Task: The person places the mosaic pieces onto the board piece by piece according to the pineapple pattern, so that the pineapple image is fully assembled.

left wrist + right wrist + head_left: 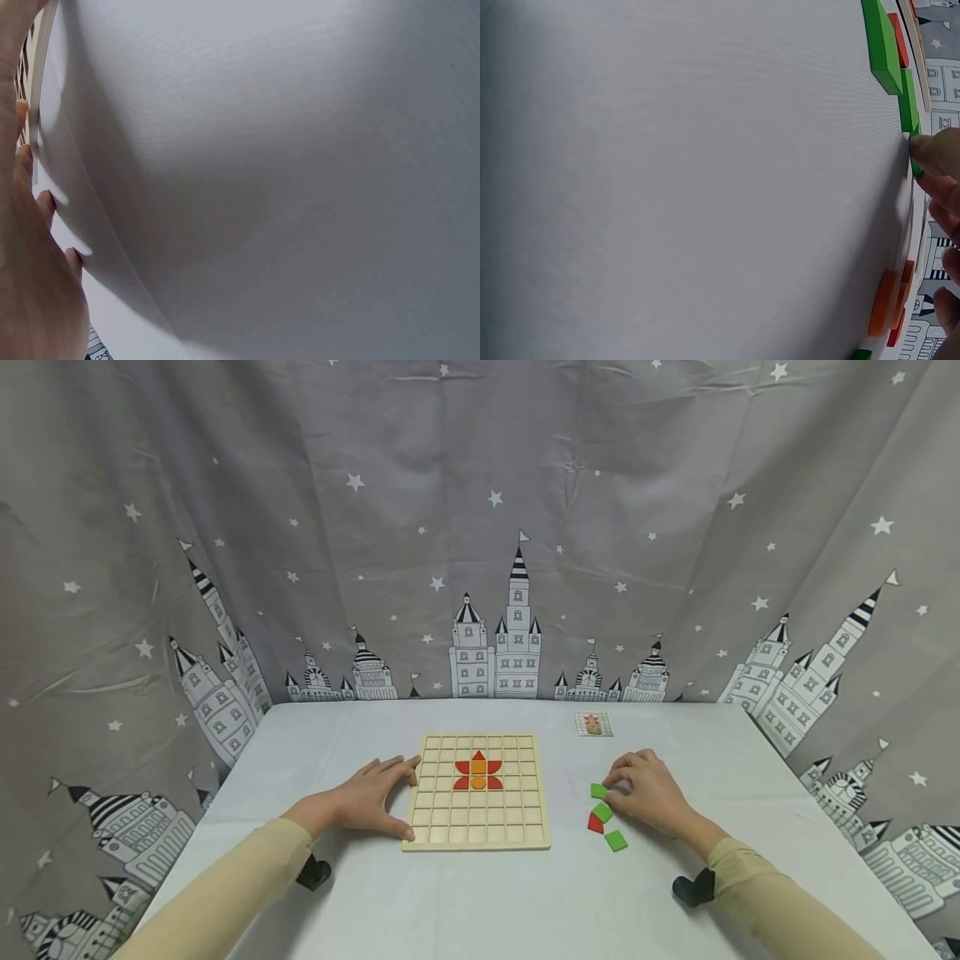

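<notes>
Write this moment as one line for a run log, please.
left hand steadies grid board | right hand fingers touch green piece | red flower on board

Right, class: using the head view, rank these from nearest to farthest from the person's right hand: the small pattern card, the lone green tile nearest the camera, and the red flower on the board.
From the right hand:
1. Green tile, just below the hand, on its near side.
2. Pattern card, beyond the hand, toward the curtain.
3. Red flower, to its left, on the wooden grid board.

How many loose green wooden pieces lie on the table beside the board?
3: one green piece at the right hand's fingertips, one just below, one nearest the camera. The hand may hide others.
</notes>
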A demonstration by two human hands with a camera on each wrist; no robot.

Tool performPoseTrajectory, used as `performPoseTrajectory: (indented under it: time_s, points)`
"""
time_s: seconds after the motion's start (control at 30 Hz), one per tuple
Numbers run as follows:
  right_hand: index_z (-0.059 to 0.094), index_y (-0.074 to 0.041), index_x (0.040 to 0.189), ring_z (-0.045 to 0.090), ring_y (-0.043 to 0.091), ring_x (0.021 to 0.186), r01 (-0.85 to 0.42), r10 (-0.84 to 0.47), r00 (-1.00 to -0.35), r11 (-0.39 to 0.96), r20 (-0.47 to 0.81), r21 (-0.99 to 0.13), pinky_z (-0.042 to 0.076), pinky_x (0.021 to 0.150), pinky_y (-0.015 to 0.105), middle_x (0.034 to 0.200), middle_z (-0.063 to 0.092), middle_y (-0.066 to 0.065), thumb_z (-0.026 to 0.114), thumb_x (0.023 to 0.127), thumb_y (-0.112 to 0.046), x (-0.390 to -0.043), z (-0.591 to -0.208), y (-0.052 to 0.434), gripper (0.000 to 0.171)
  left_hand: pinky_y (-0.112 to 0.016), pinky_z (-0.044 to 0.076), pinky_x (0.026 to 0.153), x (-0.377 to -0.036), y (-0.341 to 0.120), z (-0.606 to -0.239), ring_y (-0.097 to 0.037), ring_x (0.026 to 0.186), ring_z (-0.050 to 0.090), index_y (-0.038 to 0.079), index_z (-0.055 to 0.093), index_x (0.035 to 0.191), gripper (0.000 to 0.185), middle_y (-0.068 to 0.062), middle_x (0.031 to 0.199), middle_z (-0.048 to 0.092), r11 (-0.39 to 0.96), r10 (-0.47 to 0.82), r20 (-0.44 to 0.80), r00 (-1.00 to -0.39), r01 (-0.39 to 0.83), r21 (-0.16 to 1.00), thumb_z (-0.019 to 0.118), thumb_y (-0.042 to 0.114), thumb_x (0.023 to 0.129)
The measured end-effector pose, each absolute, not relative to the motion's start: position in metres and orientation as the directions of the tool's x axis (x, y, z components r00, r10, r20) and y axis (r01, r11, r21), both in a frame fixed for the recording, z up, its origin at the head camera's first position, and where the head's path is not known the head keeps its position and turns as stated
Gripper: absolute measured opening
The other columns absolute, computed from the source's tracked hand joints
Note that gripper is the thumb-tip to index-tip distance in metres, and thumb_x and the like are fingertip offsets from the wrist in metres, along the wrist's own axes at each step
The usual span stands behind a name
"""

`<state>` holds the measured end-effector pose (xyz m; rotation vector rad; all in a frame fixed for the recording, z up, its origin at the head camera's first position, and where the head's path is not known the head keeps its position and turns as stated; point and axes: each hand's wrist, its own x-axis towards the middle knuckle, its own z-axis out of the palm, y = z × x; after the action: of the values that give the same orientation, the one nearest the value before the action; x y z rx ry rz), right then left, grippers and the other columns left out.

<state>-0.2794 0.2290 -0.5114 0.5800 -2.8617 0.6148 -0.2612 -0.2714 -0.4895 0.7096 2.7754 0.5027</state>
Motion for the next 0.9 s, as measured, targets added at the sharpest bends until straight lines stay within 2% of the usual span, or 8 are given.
performPoseTrajectory:
  time_s: [0.33,0.67,0.9]
  points:
    - [0.080,-0.018,0.091,0.050,0.029,0.113,-0.468,-0.388,-0.879,0.814,0.279,-0.344,0.043,0.097,0.053,0.110,0.067,0.002,0.086,0.080,-0.026,-0.286,-0.496,0.213,0.015,-0.061,0.010,0.124,-0.262,-0.271,-0.489,-0.039,0.154,0.019,0.025,0.049,0.123,0.081,-0.005,0.168,0.025,0.829,0.496,-0.148,-0.856,0.416,0.373,0.079,0.076,0.068]
    - [0.079,-0.022,0.092,0.048,0.022,0.116,-0.546,-0.464,-0.837,0.742,0.290,-0.388,0.041,0.104,0.047,0.111,0.065,-0.006,0.084,0.082,-0.029,-0.291,-0.489,0.159,0.014,-0.061,0.010,0.124,-0.262,-0.272,-0.492,-0.038,0.154,0.019,0.026,0.048,0.122,0.082,-0.005,0.168,0.025,0.834,0.490,-0.147,-0.859,0.413,0.365,0.078,0.078,0.067]
    - [0.079,-0.023,0.091,0.050,0.018,0.110,-0.619,-0.524,-0.784,0.695,0.332,-0.366,0.044,0.098,0.041,0.109,0.066,-0.008,0.086,0.080,-0.029,-0.288,-0.487,0.113,0.014,-0.062,0.010,0.124,-0.263,-0.272,-0.491,-0.039,0.153,0.019,0.026,0.048,0.121,0.081,-0.005,0.168,0.025,0.830,0.495,-0.144,-0.857,0.418,0.369,0.079,0.078,0.067]
